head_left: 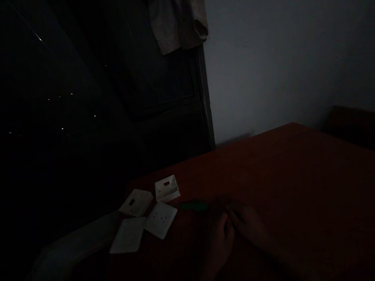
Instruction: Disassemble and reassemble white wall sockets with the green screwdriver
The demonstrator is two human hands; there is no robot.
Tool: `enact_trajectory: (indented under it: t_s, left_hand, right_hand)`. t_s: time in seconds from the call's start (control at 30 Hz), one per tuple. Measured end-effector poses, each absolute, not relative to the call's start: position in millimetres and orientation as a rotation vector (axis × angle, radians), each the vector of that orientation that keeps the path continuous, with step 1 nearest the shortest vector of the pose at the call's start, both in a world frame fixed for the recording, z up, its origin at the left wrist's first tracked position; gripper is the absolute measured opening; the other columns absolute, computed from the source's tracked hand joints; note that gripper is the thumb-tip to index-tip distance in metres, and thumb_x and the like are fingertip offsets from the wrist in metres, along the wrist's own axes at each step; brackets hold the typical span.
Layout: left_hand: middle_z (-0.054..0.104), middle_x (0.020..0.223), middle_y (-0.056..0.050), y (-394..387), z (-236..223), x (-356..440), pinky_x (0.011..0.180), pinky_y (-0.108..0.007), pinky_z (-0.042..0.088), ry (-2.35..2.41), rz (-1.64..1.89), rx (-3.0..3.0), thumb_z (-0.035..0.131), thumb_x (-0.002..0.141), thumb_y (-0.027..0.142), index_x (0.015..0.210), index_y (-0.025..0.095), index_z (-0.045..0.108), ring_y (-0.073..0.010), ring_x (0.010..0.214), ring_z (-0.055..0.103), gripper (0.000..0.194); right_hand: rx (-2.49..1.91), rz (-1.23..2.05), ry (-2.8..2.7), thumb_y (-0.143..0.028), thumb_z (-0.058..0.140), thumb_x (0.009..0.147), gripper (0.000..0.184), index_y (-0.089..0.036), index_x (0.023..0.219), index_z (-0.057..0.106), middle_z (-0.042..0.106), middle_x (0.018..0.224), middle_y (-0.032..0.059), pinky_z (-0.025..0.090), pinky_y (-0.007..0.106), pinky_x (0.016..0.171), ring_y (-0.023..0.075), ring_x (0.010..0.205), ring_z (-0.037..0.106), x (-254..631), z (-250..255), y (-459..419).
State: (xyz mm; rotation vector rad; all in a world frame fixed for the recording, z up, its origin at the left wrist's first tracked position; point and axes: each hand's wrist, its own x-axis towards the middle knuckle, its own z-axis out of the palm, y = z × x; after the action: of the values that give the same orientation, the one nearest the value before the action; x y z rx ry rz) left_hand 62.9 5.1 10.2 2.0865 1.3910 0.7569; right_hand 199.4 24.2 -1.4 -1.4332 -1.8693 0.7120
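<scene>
In dim light, my left hand (221,238) and my right hand (249,224) rest close together over the red-brown table (310,177), thumbs side by side. The fingers of both look curled in, and no object shows in either. Just beyond my left hand lies a small dark green object (193,205), too dark to name. To its left are several white square plates that look like electrical faceplates: one with small holes (161,219), a plain one (128,235), and two box-like ones with a rectangular slot, a left one (136,202) and a right one (167,189).
A pale wall (282,41) rises behind the table. At the left is a dark window (41,113) with small points of light. A piece of cloth (177,9) hangs over its frame. Another dark piece of furniture (362,124) stands at the right.
</scene>
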Motion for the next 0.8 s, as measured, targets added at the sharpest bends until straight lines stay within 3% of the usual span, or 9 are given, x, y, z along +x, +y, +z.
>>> enact_trajectory:
  t_s: [0.8]
  left_hand:
    - [0.069,0.093,-0.005,4.9,5.3,62.0,0.079,-0.027,0.049,1.38,0.784,2.065,0.039,0.091,0.021,0.098,0.022,0.063,-0.0183,0.085,0.064,0.025]
  right_hand:
    - [-1.43,0.747,-1.856,-0.032,0.033,0.094,0.036,-0.018,0.077,0.061,0.067,0.076,0.0057,0.04,0.025,0.061,0.0161,0.066,0.061,200.4,-3.5,24.9]
